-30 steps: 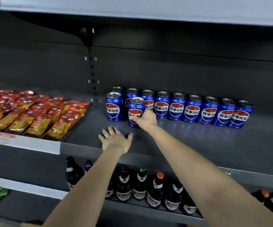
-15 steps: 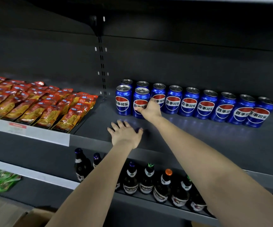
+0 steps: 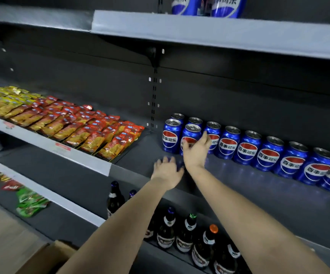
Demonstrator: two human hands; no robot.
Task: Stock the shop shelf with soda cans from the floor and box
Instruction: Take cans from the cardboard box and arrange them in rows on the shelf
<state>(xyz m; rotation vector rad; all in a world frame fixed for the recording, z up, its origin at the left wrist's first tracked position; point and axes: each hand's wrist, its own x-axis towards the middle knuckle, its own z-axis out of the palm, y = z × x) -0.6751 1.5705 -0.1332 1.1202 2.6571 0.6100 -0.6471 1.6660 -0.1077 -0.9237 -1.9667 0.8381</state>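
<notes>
A row of blue soda cans point(image 3: 247, 148) stands along the back of the dark middle shelf point(image 3: 259, 194). Two more cans stand in front of the row at its left end: the left can point(image 3: 171, 135) and the front can point(image 3: 191, 131). My right hand point(image 3: 196, 150) is at the front can's lower half, with the thumb across its label and the fingers straight along its right side. My left hand point(image 3: 168, 172) rests flat on the shelf just in front of it, holding nothing.
Red and yellow snack packs point(image 3: 93, 131) fill the shelf section to the left. Dark glass bottles point(image 3: 186, 234) stand on the shelf below. More blue cans point(image 3: 227, 5) sit on the top shelf. An open cardboard box point(image 3: 47, 258) lies at the lower left.
My right hand pushed the front can back level with the left can, and its fingers have straightened. My left hand stayed flat on the shelf. My head moved back and left.
</notes>
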